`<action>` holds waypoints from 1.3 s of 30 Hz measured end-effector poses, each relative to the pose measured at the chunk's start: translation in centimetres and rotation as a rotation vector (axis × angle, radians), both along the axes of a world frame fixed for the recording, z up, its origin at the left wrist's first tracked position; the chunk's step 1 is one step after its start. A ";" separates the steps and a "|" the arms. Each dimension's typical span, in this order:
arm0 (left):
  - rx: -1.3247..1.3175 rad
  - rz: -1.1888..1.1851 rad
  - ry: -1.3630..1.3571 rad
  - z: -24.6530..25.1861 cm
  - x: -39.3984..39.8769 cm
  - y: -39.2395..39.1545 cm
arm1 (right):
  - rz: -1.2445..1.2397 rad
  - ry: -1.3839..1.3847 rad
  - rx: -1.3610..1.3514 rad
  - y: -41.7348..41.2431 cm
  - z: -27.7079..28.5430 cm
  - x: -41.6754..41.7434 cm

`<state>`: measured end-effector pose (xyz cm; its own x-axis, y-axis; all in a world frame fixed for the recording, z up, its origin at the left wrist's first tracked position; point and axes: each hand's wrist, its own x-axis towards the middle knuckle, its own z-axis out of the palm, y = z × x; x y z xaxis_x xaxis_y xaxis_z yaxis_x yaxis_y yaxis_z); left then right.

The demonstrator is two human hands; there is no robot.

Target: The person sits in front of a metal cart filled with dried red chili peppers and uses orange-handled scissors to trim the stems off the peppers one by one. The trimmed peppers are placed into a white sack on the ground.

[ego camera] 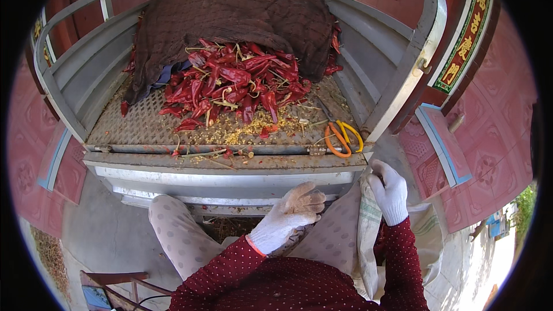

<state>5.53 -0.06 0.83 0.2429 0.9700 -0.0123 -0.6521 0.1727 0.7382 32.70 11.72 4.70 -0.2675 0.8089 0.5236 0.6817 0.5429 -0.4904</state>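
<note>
Dried red chili peppers [233,77] lie heaped on a metal cargo bed [129,125], partly under a dark brown cloth [233,4]. Loose yellow seeds are scattered in front of the heap. Scissors with one orange and one yellow handle [341,138] lie at the bed's right front corner. My left hand [298,207], in a white knit glove with stained fingers, is held over my lap with its fingers apart and nothing seen in it. My right hand [386,185], gloved too, is at the upper edge of a white woven sack [369,224]; its fingertips are partly hidden.
Grey metal side rails [406,52] rise on both sides of the bed. The lowered tailgate [224,162] carries pepper stems and scraps. A chair [116,278] stands at the lower left. Pink tiled walls [488,138] flank the vehicle.
</note>
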 end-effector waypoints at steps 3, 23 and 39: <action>0.053 0.112 -0.045 0.3 -2.4 -1.0 | 0.473 0.017 0.170 0.2 4.4 -13.2; 0.042 0.580 -0.040 -1.2 -8.4 -3.8 | 0.421 -0.284 0.069 3.7 7.2 -36.3; 0.010 0.660 0.429 2.2 -7.3 -3.1 | 0.704 0.354 -1.261 -5.9 2.4 -20.5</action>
<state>-1.75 -3.18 3.05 -0.4074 0.9126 0.0346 -0.2755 -0.1590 0.9481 12.18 5.87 7.06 -0.7986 0.5293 -0.2865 0.2138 -0.1954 -0.9571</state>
